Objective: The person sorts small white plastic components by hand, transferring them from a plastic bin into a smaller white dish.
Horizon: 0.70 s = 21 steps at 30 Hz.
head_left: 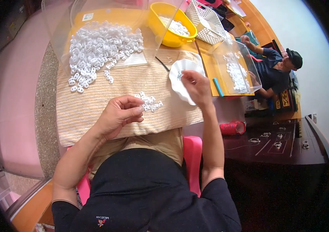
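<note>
The dark shirt (141, 189) bore a small lettered emblem (101, 221); beyond it, the left hand (114, 116) held thumb and fingers nearly together beside a cluster of white two-holed pieces (153, 104) on striped cloth (83, 120), whether pinching one I couldn't tell. The right hand (198, 88) bunched its fingertips, grip unclear, over a fluted white dish (182, 95), presumably set for easy reach. Farther off, a clear bin (55, 29) with an unreadable label (88, 17) opened toward the person, likely putting its white heap (99, 46) handy.

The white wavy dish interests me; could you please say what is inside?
Small greyish pieces show inside the white dish; whatever the right hand covers cannot be seen.
</note>
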Each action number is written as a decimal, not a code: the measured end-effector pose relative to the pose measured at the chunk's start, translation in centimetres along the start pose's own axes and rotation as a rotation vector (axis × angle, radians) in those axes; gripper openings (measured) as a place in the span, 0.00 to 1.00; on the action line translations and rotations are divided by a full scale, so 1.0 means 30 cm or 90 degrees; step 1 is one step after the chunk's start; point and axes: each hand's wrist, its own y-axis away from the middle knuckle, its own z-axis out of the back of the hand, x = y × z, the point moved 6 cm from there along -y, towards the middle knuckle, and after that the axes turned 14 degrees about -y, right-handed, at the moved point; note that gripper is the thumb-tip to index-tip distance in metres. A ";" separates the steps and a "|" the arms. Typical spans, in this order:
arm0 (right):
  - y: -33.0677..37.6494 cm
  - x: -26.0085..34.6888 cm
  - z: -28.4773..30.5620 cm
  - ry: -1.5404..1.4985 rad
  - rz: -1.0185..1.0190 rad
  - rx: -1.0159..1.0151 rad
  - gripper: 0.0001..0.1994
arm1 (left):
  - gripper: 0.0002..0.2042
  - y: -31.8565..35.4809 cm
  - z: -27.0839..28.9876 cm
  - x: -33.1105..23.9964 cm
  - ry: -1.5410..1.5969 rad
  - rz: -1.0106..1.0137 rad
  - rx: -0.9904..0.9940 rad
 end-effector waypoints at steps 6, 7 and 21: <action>-0.096 -0.108 0.091 0.201 -0.054 0.011 0.12 | 0.09 0.010 -0.007 0.011 -0.009 0.002 -0.012; -0.105 -0.113 0.087 0.257 -0.060 0.032 0.12 | 0.09 0.011 -0.008 0.009 -0.002 -0.003 -0.013; -0.162 -0.153 0.057 0.348 -0.087 0.099 0.12 | 0.09 0.016 -0.020 -0.016 -0.007 -0.005 -0.012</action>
